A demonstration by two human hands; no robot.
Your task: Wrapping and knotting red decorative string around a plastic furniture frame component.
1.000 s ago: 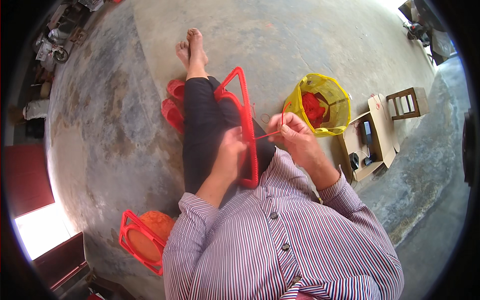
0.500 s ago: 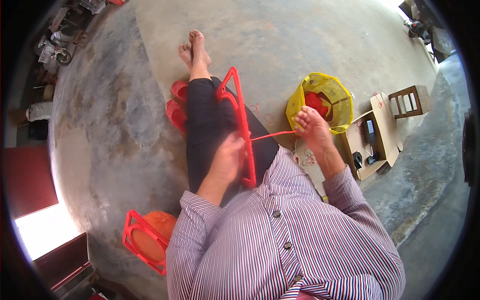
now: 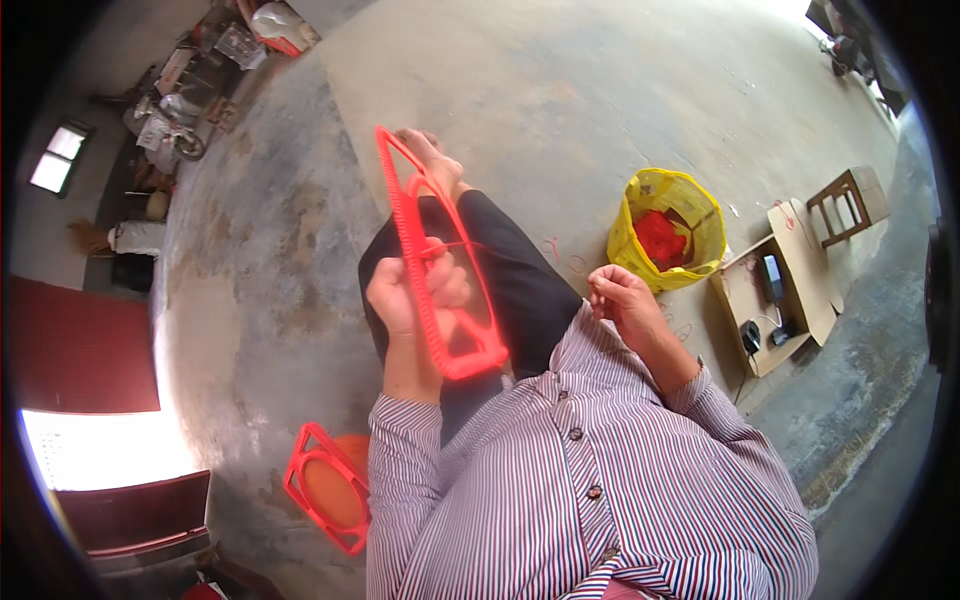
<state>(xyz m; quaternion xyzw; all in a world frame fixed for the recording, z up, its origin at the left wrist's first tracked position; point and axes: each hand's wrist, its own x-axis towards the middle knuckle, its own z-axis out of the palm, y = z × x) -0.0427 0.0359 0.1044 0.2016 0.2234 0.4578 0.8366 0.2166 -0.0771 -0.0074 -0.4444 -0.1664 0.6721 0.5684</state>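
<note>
My left hand (image 3: 405,300) is closed around a red triangular-looking frame (image 3: 419,285) with a ribbed edge and a round inner loop. It holds the frame tilted above my lap. A thin red strip (image 3: 455,243) crosses the frame's opening near my left fingers. My right hand (image 3: 632,303) is apart from the frame, near my waist, with thumb and fingers pinched together. Whether anything is between those fingertips is too small to tell. Beyond it stands a yellow bag-like container (image 3: 621,238) with red material (image 3: 660,238) inside.
To the right lies an open cardboard box (image 3: 745,335) holding dark devices, with a wooden stool (image 3: 855,205) behind it. Another red frame (image 3: 322,490) leans by an orange round object (image 3: 350,450) at lower left. Loose red strips lie on the floor; a motorbike (image 3: 175,135) stands far left.
The frame has moved left and turned its face toward view. My right hand has come down, and the strip that stretched taut to it no longer spans between them. The view has shifted.
</note>
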